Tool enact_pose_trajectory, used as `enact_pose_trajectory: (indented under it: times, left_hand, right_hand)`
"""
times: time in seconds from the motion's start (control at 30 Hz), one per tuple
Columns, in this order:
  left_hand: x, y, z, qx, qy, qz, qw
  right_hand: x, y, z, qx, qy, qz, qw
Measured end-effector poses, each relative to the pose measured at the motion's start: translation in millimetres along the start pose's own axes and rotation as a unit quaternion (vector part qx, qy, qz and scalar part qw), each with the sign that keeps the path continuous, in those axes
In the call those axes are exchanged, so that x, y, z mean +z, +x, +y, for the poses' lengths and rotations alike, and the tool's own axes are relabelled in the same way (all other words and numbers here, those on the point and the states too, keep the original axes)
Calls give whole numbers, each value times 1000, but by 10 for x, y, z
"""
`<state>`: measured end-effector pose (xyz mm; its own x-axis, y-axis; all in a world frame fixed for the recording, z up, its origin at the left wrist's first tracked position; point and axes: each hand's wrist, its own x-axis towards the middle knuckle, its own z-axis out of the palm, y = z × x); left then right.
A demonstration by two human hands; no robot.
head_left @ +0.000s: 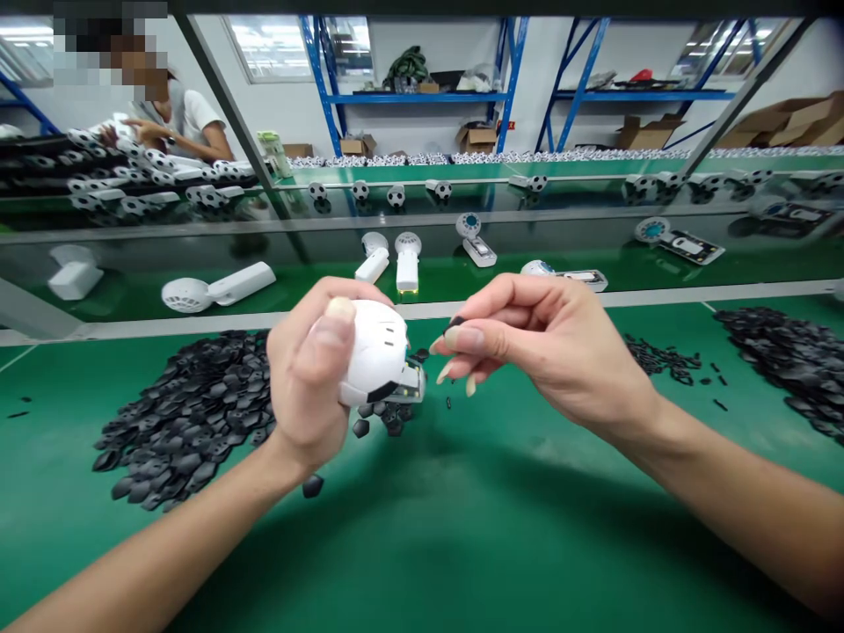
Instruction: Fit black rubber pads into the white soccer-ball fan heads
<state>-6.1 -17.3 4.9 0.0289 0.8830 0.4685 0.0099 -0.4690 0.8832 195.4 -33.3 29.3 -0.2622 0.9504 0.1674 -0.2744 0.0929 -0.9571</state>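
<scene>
My left hand (pixel 307 378) is wrapped round a white handheld fan (pixel 377 347) with a ball-shaped head, its thumb on top. One black patch shows low on the head, small slots are cut in the white shell, and part of the circuit board is exposed at its right. Just right of the fan, my right hand (pixel 527 338) pinches a small black piece (pixel 454 324) between thumb and fingers. Its exact shape is mostly hidden. Below the fan lie several loose black pentagon pieces (pixel 361 428) on the green mat.
A heap of black pentagon pieces (pixel 191 413) lies at left, with small black parts (pixel 663 359) and another black heap (pixel 791 360) at right. Beyond a white rail (pixel 448 309), a conveyor (pixel 303 281) carries white fans (pixel 407 264). A co-worker (pixel 178 114) handles football-patterned fans at far left.
</scene>
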Motion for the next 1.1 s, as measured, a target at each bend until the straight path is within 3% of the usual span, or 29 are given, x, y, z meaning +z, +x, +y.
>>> enact_pose_trajectory:
  times: [0.13, 0.37, 0.53, 0.8, 1.0, 1.1]
  left_hand:
    - [-16, -44, -27, 79, 35, 8, 996]
    - [-31, -105, -127, 114, 70, -12, 991]
    - [-55, -117, -165, 179, 89, -30, 979]
    - [-47, -150, -171, 182, 106, -16, 977]
    - [-44, -161, -222, 195, 125, 4, 973]
    - [-43, -133, -241, 269, 120, -8, 956]
  right_hand:
    - [31, -21, 45, 36, 44, -9, 998]
    - [62, -33, 97, 61, 78, -54, 994]
    - [47, -13, 129, 69, 73, -63, 993]
    - [60, -32, 113, 105, 100, -60, 988]
    - [59, -52, 144, 84, 42, -56, 994]
    - [74, -71, 168, 75, 10, -55, 996]
